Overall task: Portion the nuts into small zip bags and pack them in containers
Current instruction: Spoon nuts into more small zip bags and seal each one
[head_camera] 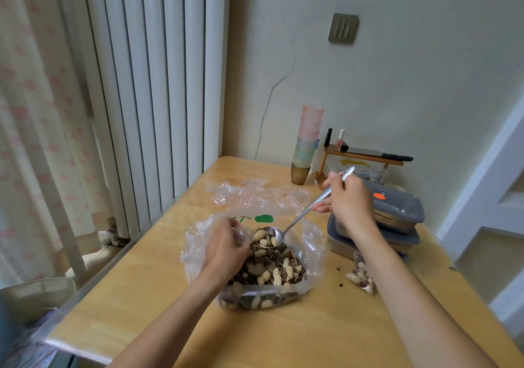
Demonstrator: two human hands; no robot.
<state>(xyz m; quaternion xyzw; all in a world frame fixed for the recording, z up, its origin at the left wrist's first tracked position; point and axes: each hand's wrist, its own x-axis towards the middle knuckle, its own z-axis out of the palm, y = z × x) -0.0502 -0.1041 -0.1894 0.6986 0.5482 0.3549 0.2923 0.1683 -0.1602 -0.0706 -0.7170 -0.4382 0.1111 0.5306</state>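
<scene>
A large clear plastic bag [313, 250] full of peanuts and striped sunflower seeds [279, 271] lies open in the middle of the wooden table [147, 291]. My left hand [225, 250] reaches into it and pinches a small zip bag [243, 233] with a red seal at its mouth. My right hand [347, 203] grips the handle of a long metal spoon [295, 221], whose bowl holds a few nuts next to the small bag. A filled small bag [361, 275] lies by my right forearm. Two stacked steel containers with grey lids [397, 214] stand to the right.
Several empty zip bags [246, 194] are strewn behind the big bag. Stacked plastic cups [307, 143] and a small wooden shelf [365, 156] with bottles stand at the back by the wall. A radiator [150, 84] runs along the table's left edge.
</scene>
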